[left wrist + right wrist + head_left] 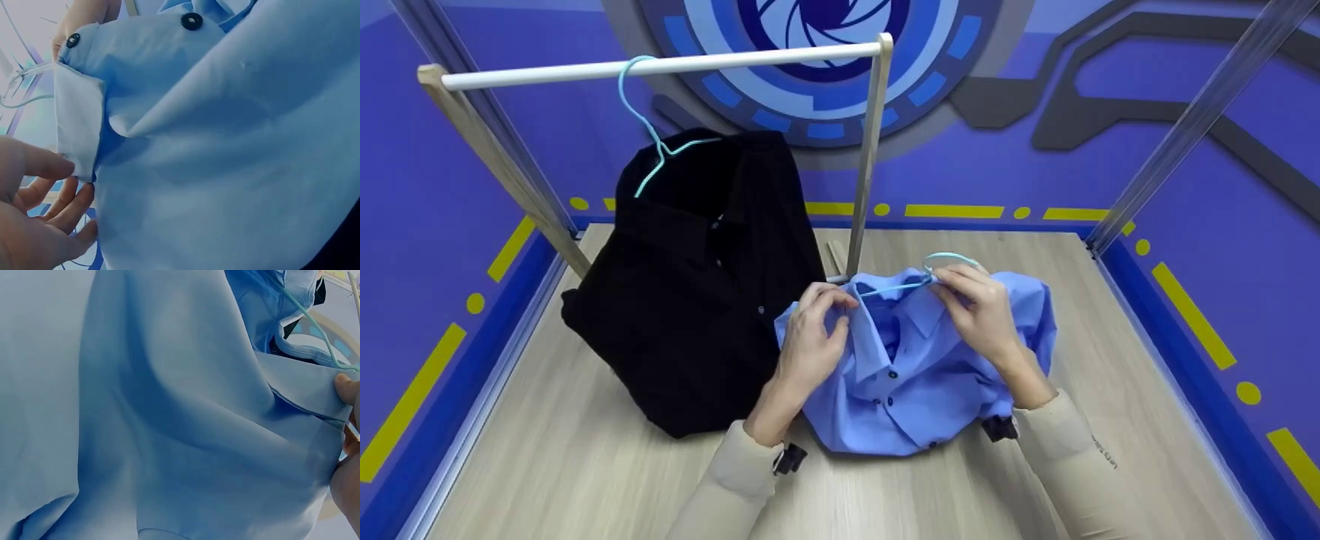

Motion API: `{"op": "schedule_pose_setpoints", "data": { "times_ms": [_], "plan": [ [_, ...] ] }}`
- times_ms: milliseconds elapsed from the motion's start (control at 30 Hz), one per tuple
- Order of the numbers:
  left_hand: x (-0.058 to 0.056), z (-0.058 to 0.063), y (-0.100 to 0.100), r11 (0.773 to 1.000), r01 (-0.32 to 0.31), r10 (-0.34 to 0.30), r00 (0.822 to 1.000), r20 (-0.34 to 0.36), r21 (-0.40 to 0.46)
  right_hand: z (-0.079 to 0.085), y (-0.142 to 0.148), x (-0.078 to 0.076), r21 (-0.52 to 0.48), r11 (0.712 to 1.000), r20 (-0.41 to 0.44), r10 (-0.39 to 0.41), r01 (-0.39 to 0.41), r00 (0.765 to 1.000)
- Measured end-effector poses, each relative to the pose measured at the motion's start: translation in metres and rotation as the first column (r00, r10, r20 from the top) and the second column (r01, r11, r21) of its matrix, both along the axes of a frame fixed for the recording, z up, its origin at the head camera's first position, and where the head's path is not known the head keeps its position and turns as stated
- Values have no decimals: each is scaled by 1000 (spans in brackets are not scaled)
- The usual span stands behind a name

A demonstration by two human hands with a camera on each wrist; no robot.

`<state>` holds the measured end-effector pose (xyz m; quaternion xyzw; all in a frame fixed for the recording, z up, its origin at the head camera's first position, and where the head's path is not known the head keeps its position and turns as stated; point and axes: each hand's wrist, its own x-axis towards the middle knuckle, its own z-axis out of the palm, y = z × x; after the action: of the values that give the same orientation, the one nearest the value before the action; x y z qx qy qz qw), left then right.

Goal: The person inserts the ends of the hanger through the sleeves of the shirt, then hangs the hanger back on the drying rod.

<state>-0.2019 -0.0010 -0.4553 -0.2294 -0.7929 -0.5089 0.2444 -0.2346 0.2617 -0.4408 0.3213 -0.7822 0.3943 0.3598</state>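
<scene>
A light blue button-up shirt (919, 405) lies bunched on the wooden surface, its collar toward the back. Inside its neck runs a thin turquoise hanger (896, 288), whose hook sticks out above the collar. My left hand (814, 334) pinches the left side of the collar; the left wrist view shows the thumb on the collar edge (79, 124) with fingers behind it. Beside the hook's base, my right hand (979, 307) pinches the other collar side, thumb just under the hanger wire (320, 326) in the right wrist view. Dark buttons (192, 21) run down the front.
Left of the blue shirt, a black shirt (682, 300) hangs on another turquoise hanger (660, 146) from the rack's white rail (765, 58). The rack's right wooden post (870, 157) stands just behind my left hand. Blue printed walls (1185, 187) enclose the surface.
</scene>
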Motion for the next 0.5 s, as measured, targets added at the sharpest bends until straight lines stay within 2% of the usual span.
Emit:
{"op": "schedule_pose_setpoints", "data": {
  "times_ms": [367,500],
  "plan": [
    [-10,2,-5,997,-65,64,998,21,39,5,1,2,-6,998,18,63,-63,998],
    [-12,2,-9,993,-111,112,993,34,-26,6,2,3,-8,998,17,70,-70,997]
  ]
}}
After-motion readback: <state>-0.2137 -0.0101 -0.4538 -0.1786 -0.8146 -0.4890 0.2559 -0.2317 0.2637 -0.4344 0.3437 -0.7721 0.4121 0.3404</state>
